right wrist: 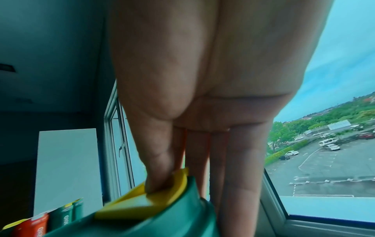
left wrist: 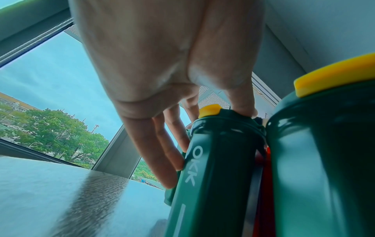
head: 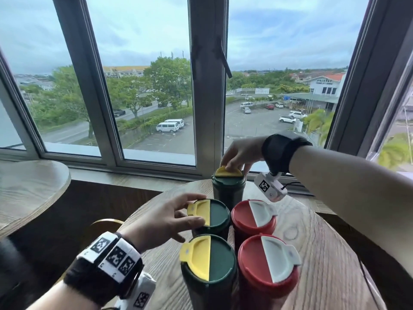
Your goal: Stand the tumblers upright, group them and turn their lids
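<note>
Tumblers, five, all stand up close together on the round table. Left hand holds the middle green tumbler's lid with bent fingers; right hand pinches the far green tumbler's lid. Lid turning is left.

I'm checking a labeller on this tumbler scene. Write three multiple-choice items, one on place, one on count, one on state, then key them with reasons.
1. Where does the dark green tumbler under the right hand stand?
A. Farthest back, nearest the window
B. Nearest the camera
C. On the other table

2. How many red tumblers with white lid flaps are on the round wooden table?
A. One
B. Two
C. Four

3. How do the tumblers stand?
A. All upright
B. All on their sides
C. Stacked

Key: 1 A, it stands behind the other four. 2 B, a rear red tumbler and a front red tumbler show. 3 A, every lid faces up.
</note>
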